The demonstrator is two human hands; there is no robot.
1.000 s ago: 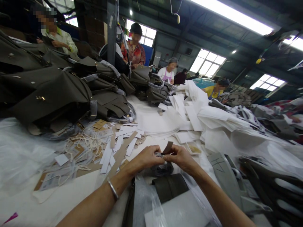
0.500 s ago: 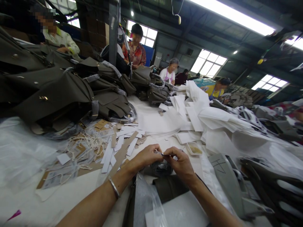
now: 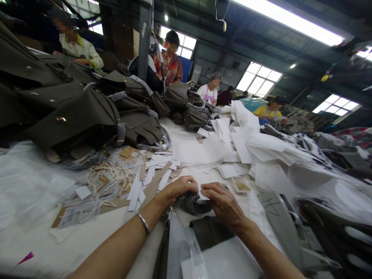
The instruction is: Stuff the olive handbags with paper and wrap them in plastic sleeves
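White card point(image 3: 202, 192) now shows between the two hands, small and flat, on top of a dark roll in clear plastic point(image 3: 196, 206). One second ago, a brownish strip stuck up from the right fingers. Half a second ago, only a thin edge could be seen there.

The right hand point(image 3: 221, 199) has its fingers close together, and they hold the white card at its right side. Before, those fingers made a pinch; now they lie flatter, with the back of the hand turned up more. The left hand point(image 3: 182, 189) is curled at the card's other side, by the top of the roll. Its fingers are bent in, but I cannot tell just what they grip.

Below the roll is a dark green bag piece point(image 3: 209, 232), and a white sheet point(image 3: 222, 259) is near it. Paper strips point(image 3: 157, 176) lie to the left on the table point(image 3: 116, 234), the same as before.
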